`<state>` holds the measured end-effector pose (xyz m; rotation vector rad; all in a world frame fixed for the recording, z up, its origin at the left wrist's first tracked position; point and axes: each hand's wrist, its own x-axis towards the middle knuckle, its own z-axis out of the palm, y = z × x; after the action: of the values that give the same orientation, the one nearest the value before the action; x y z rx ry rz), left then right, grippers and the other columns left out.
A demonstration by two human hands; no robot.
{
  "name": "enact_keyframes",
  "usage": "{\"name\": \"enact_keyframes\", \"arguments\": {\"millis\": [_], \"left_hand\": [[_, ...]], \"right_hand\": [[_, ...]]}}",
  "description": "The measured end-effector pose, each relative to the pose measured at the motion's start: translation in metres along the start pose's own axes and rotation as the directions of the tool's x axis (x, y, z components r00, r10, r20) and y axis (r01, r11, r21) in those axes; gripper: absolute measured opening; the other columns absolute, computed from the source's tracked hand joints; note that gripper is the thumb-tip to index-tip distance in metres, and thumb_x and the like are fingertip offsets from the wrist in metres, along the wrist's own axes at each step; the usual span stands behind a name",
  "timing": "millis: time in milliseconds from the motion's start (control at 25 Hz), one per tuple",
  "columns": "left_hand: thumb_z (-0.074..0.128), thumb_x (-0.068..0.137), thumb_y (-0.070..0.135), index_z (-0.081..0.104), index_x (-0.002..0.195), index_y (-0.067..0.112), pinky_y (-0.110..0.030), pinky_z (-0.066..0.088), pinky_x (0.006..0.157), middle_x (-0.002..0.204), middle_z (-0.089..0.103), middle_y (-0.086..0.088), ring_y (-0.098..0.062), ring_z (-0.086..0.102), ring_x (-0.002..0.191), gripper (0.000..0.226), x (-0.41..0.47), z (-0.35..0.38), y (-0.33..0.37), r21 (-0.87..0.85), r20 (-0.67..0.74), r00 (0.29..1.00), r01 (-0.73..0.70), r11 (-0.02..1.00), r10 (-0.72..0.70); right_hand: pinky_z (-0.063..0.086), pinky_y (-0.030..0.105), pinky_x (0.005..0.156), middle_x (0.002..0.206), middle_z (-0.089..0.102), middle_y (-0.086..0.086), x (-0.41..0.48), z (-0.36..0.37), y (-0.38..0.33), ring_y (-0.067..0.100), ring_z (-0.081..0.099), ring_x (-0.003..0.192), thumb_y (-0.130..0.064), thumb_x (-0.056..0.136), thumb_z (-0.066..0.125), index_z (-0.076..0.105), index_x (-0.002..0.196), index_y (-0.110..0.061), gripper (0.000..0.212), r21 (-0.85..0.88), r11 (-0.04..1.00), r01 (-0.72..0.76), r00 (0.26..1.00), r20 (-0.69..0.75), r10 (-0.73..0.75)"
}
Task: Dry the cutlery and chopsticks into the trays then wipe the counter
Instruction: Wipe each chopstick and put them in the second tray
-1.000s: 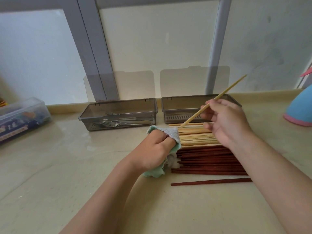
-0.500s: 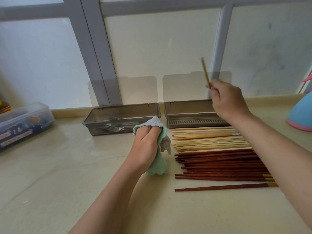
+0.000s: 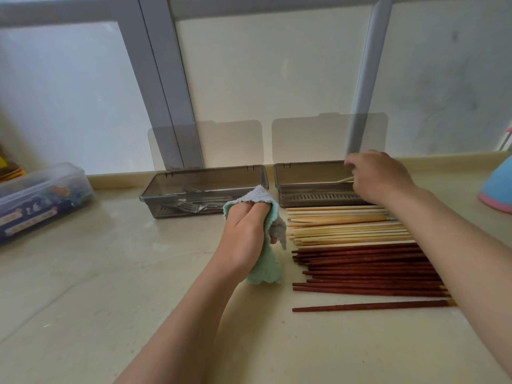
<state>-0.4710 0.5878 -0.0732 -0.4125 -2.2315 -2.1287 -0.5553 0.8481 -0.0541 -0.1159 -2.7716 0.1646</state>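
My left hand (image 3: pixel 246 234) grips a green and grey cloth (image 3: pixel 266 270) above the counter, left of the chopsticks. My right hand (image 3: pixel 374 176) reaches over the right grey tray (image 3: pixel 310 189) and holds a light bamboo chopstick (image 3: pixel 345 179) whose tip pokes out inside the tray. On the counter lie several light bamboo chopsticks (image 3: pixel 343 225) in a row and, nearer me, several dark red chopsticks (image 3: pixel 368 270); one dark one (image 3: pixel 371 306) lies apart. The left grey tray (image 3: pixel 205 176) holds forks (image 3: pixel 199 205).
Both trays stand against the window ledge with their clear lids (image 3: pixel 329 139) propped up behind. A clear plastic box (image 3: pixel 41 195) sits at the far left. A blue and pink object (image 3: pixel 498 189) stands at the right edge. The counter (image 3: pixel 97 286) looks glossy.
My right hand has brought the bamboo chopstick from upright in the air down into the right tray. My left hand with the cloth has hardly moved.
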Motion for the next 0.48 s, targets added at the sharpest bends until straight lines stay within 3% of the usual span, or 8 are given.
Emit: {"name": "enact_keyframes", "arguments": {"millis": [80,160,240,360,480], "left_hand": [[0.037,0.100,0.009,0.060,0.053,0.020,-0.020,0.040,0.050,0.064,0.063,-0.015,-0.012,0.051,0.053,0.053,0.000,0.000,0.000,0.005,0.011,1.000,-0.012,1.000,0.011],[0.037,0.100,0.009,0.058,0.052,0.022,-0.021,0.040,0.051,0.062,0.060,-0.012,-0.012,0.050,0.053,0.054,0.001,0.001,0.001,0.000,0.005,1.000,-0.024,1.000,0.024],[0.038,0.101,0.010,0.057,0.049,0.026,-0.022,0.040,0.053,0.057,0.057,0.002,-0.010,0.049,0.053,0.058,0.001,0.001,0.000,0.017,-0.019,1.000,-0.021,1.000,0.021],[0.039,0.101,0.012,0.056,0.050,0.028,-0.027,0.039,0.056,0.056,0.054,0.006,-0.009,0.048,0.054,0.057,-0.001,0.001,-0.004,0.057,-0.032,0.999,0.004,0.998,-0.002],[0.040,0.101,0.013,0.053,0.060,0.020,-0.033,0.038,0.059,0.062,0.053,-0.002,-0.015,0.047,0.059,0.044,0.002,0.000,-0.007,0.084,-0.069,0.998,0.013,0.996,-0.007]], "right_hand": [[0.054,0.045,0.086,0.112,0.066,0.008,-0.017,0.000,-0.002,0.032,0.060,0.103,-0.008,0.096,0.049,0.066,0.117,-0.016,0.029,0.091,0.996,0.023,0.993,-0.117,-0.012],[0.052,0.040,0.088,0.110,0.069,0.006,-0.042,0.000,-0.006,0.029,0.061,0.104,-0.010,0.096,0.050,0.070,0.114,-0.015,0.027,0.164,0.982,0.091,0.988,-0.138,-0.069],[0.051,0.038,0.092,0.114,0.070,0.004,-0.062,-0.001,-0.011,0.025,0.062,0.107,-0.013,0.097,0.051,0.071,0.116,-0.018,0.028,0.179,0.975,0.132,0.991,0.013,-0.137],[0.048,0.037,0.100,0.125,0.066,0.000,-0.074,0.002,-0.011,0.021,0.058,0.117,-0.020,0.099,0.052,0.068,0.124,-0.022,0.030,0.123,0.983,0.139,0.958,0.234,-0.165],[0.049,0.038,0.098,0.123,0.064,-0.001,-0.077,0.003,-0.010,0.020,0.057,0.115,-0.022,0.101,0.050,0.068,0.123,-0.024,0.029,0.097,0.983,0.159,0.946,0.269,-0.179]]}}
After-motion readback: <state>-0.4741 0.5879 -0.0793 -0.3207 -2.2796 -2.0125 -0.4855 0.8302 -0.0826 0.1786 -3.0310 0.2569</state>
